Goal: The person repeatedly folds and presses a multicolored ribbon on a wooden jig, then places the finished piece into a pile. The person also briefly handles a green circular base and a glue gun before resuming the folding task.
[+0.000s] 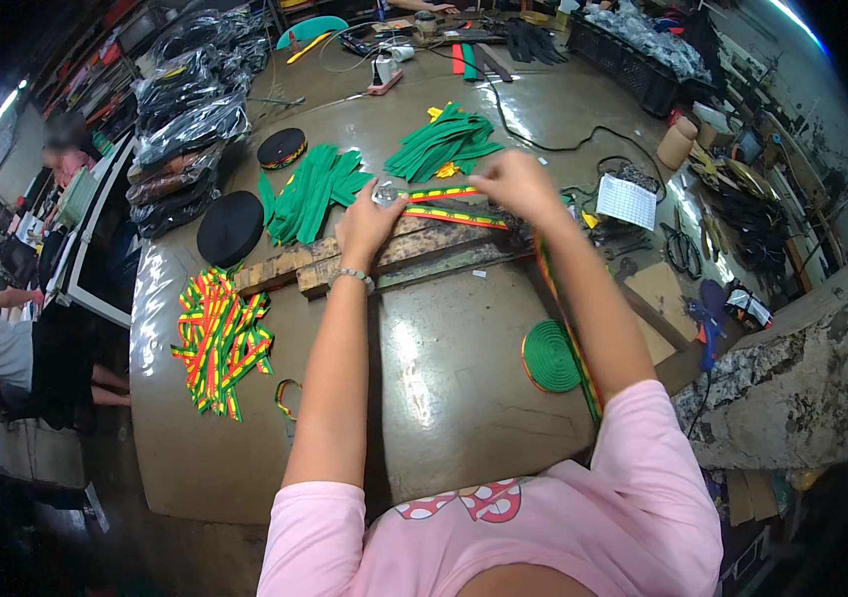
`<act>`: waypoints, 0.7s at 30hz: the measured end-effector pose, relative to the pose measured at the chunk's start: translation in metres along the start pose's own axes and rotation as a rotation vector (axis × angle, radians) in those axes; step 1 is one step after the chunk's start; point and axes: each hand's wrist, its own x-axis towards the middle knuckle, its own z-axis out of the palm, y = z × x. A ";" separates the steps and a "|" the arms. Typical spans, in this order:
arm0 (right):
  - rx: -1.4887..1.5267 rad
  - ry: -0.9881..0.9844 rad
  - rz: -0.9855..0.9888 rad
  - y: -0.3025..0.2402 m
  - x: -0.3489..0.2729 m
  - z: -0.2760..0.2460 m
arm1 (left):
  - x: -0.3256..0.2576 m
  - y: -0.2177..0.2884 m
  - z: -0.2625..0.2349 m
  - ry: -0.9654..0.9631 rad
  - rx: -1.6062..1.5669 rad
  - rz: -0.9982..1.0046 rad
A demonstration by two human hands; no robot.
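Note:
My left hand (362, 227) is closed on one end of a red, yellow and green striped ribbon (441, 192), beside a small clear shiny object (387, 193). My right hand (517, 187), slightly blurred, pinches the same ribbon farther right. Just below it runs a second striped length (456, 216) over worn wooden bars (399, 247). From under my right wrist a long striped strip (570, 333) trails toward me, past a green ribbon coil (552, 356) lying on the table. Cut striped pieces (223, 340) form a pile at left, with one small loop (286, 398) apart.
Beyond the bars lie two bundles of green strips (312, 196) (444, 142) and black rolls (230, 229) (282, 148). Plastic-wrapped stacks (195, 109) rise at back left. A cord (583, 147), scissors (682, 249) and a blue-handled tool (710, 316) are at right. Another person (1, 333) is far left.

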 end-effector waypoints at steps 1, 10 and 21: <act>0.045 -0.058 0.044 0.016 -0.007 -0.021 | 0.000 -0.001 0.001 0.009 0.020 -0.012; 0.744 -0.201 0.565 0.091 -0.072 0.009 | 0.002 -0.005 0.002 0.036 -0.018 -0.023; 0.396 0.191 -0.208 -0.019 -0.009 0.027 | -0.001 -0.016 -0.005 -0.116 -0.339 0.043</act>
